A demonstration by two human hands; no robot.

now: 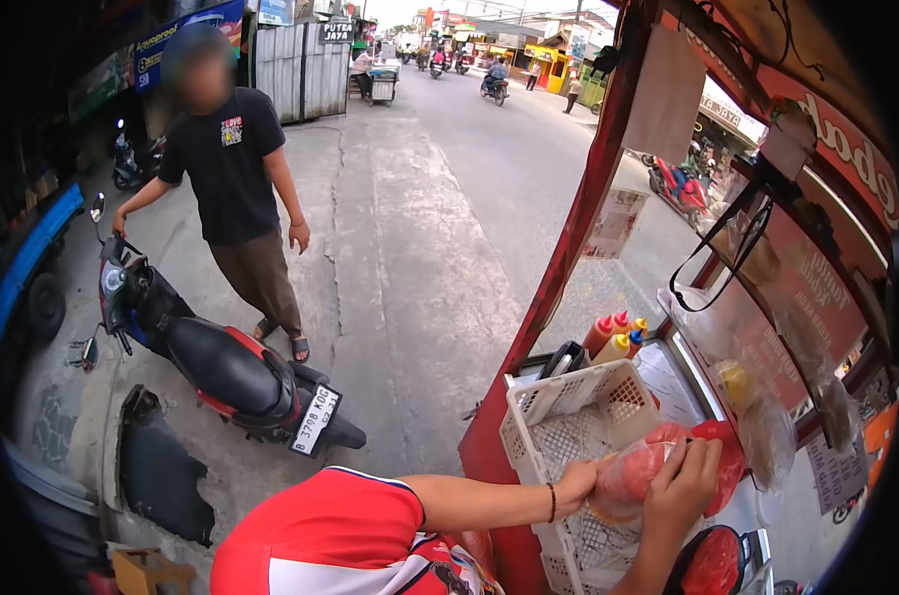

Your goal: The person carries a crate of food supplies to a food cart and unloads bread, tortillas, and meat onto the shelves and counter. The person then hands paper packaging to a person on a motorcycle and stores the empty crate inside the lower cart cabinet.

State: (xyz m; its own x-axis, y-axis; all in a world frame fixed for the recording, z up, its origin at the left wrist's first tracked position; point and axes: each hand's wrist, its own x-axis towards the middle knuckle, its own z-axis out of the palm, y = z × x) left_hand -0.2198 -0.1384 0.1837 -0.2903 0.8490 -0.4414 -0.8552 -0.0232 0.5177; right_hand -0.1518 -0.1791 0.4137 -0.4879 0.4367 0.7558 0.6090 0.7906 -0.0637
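A reddish plastic bag (628,476) is held over the white crate (568,397) in the lower right of the frame. The left grip (574,488) is closed on its left end; the right grip (682,484) has its fingers bent over the right end, covering part of it. Just beyond the right fingers is a red piece (727,456), its nature unclear. Squeeze bottles (598,337) stand close behind the crate's far rim. Clear bags (767,436) hang to the right, and a black strap (702,245) loops down above them.

A slanting red post (568,260) stands between this stall side and the street. Left of centre, a parked motorbike (226,367) takes up the pavement, its tail toward the stall; a person (236,169) in a black shirt stands beside it, one hand at the handlebar. Riders (494,81) show on the road at the top.
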